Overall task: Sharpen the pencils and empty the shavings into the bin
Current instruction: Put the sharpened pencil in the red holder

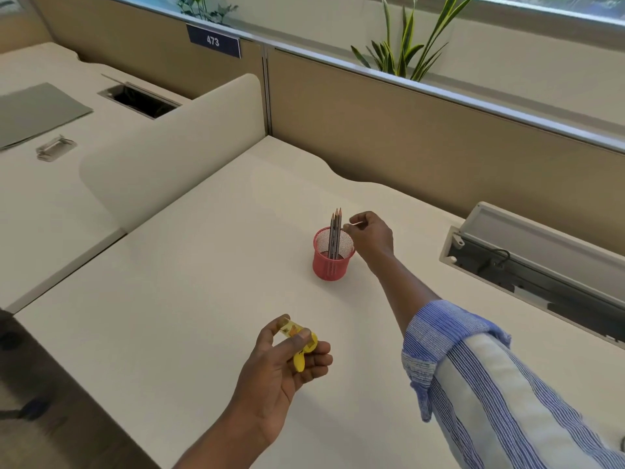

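Note:
A red mesh pencil cup stands on the cream desk with three dark pencils upright in it, tips up. My right hand hovers just right of the pencil tips, thumb and forefinger close together and empty. Near the front of the desk my left hand holds a yellow sharpener with a clear shavings case between thumb and fingers.
A tan partition wall runs behind the desk, with plants above it. An open cable tray lies at the right. A rounded divider separates the neighbouring desk at the left. No bin is in view.

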### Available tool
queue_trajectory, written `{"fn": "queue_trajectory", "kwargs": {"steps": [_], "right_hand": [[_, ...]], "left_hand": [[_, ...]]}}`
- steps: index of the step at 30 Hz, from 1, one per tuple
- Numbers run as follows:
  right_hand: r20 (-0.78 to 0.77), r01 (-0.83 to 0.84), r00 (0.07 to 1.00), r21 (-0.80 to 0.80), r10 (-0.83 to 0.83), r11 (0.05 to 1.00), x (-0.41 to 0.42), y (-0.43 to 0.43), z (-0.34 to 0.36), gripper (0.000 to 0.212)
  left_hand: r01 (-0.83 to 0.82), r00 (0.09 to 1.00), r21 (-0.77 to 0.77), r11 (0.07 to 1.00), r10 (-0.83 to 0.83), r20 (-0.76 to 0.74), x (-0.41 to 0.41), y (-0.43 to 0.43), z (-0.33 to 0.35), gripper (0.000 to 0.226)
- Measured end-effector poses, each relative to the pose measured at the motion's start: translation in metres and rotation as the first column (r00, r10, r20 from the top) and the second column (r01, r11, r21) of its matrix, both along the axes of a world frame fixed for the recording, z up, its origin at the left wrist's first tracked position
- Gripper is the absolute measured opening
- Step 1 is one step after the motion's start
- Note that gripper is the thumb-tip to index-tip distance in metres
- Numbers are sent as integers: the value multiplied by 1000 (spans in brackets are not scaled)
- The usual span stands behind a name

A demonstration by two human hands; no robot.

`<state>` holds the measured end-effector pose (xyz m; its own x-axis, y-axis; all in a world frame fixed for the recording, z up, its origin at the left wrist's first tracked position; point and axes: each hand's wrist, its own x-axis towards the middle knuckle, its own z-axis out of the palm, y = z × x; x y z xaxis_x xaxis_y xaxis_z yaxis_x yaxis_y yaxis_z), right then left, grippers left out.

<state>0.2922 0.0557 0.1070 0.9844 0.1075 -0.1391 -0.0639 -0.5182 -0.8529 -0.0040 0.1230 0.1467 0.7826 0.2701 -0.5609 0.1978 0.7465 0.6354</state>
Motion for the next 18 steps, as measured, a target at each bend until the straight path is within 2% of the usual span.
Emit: {"fn": "queue_trajectory", "kwargs": {"steps": [6, 9, 14, 18], "right_hand": [[41, -8, 999, 154, 2, 988, -30, -28, 32, 15], [-69, -132, 985, 292, 159, 947, -72, -48, 51, 20], [-307, -306, 819, 481, 485, 821, -164, -97, 64, 37], [-284, -351, 813, 458, 509, 817, -215, -140, 66, 35]], "left_hand": [[120, 993, 30, 992, -120, -11, -3, -4, 10, 76], [293, 956, 89, 952, -292, -22, -2, -4, 25, 56], [573, 820, 133, 809, -564, -102, 3, -14, 49, 17], [745, 667, 143, 652, -719, -195, 8, -30, 59, 14]]}}
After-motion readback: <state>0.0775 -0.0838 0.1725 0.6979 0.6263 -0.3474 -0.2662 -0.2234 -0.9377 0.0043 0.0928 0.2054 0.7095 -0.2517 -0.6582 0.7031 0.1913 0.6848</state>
